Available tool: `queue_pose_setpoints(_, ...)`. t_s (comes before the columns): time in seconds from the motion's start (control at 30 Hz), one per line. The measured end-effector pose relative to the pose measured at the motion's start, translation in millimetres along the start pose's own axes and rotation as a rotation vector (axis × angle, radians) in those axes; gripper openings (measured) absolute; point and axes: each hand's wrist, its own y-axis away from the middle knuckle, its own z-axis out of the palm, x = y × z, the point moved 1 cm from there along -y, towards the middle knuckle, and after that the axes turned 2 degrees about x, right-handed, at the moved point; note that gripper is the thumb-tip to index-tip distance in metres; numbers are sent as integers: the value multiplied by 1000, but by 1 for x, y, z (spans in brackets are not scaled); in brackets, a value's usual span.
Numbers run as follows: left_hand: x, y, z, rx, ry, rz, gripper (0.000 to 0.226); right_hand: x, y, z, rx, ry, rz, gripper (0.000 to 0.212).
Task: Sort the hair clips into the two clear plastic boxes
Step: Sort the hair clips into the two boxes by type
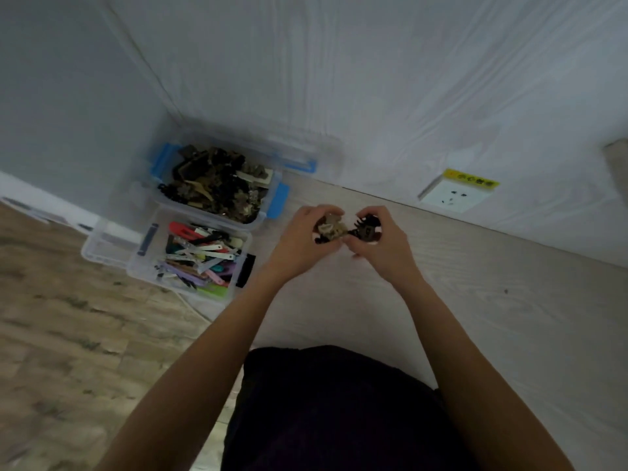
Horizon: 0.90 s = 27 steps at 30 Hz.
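Currently both hands meet over the pale tabletop (pixel 441 273), right of the two boxes. L hand (pixel 299 239) has its fingers curled around a tan claw clip (pixel 331 227); R hand (pixel 380 239) has its fingers closed on a black claw clip (pixel 367 227), teeth fanning up. The two clips touch or nearly touch between the hands; frame is blurred, can't tell if they are tangled together.

Far box (pixel 272 185) w/ blue latches: full of dark/tan claw-type clips, heaped near rim. Near box (pixel 136 263) w/ dark latches: flat snap clips, mixed colours, lying roughly parallel. Both boxes open, side by side, touching or nearly so.

Handling, judged:
- Claw clips look like light rigid plastic, spring hinge. Low mass, so no grip force needed beyond a pinch.
- Teeth are thin, prob. the weak point; they also hook on other clips. If the two are interlocked, pull apart along tooth direction, don't twist.
- Best hold: body/hinge ridge or the squeeze tabs, not the teeth. Squeezing the tabs opens the claw, so grip sides if it should stay shut.
- Smooth finish, poss. slippery.

Both held clips look claw type, so prob. destined for far box. Heap there is high; a drop could slide off.
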Motion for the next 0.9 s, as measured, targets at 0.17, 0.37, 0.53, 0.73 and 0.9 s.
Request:
queue_pose_setpoints(0.17, -10, 13, -91, 281, -104, 79, 48, -71, -23, 55, -179, -90, -81, 37)
queue_pose_setpoints(0.37, -47, 9, -150, 234, -314, -25, 54, -110, -53, 111, -350, 238, -269, 47)
queue_pose_setpoints(0.53, -74, 3, -177, 225, -356, -65, 53, -114, -68, 121, -413, 509, -301, 54)
queue_pose_setpoints(0.73, -84, 6, -193, 200, -530, 16, 50, -123, -70, 137, -201, 719, -441, 41)
queue_pose_setpoints(0.9, -97, 14, -190, 333, -657, 89, 41, -114, -70, 167, -351, 784, -638, 34)
